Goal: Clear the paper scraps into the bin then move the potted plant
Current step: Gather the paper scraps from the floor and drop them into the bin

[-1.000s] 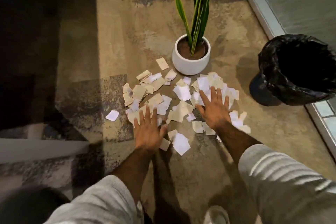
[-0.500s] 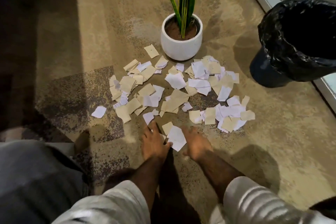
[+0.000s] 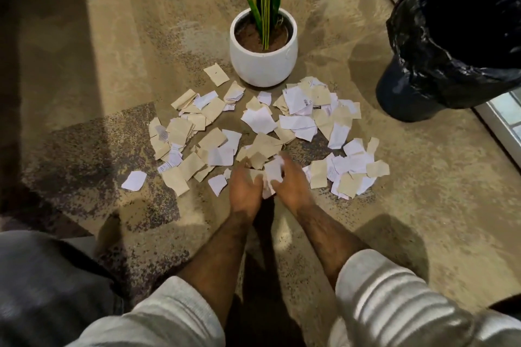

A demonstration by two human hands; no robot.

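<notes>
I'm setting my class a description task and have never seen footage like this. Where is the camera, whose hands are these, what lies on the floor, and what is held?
No machine here: a person wears a wide-angle camera on the head, looking down at their own arms. It is the only view. On the floor lie many torn paper scraps, white and tan. Beyond them stands a plant in a white pot; to the right, a bin lined with a black bag. The left hand and right hand meet at the pile's near edge, fingers curled round a few scraps, though motion blurs them.
</notes>
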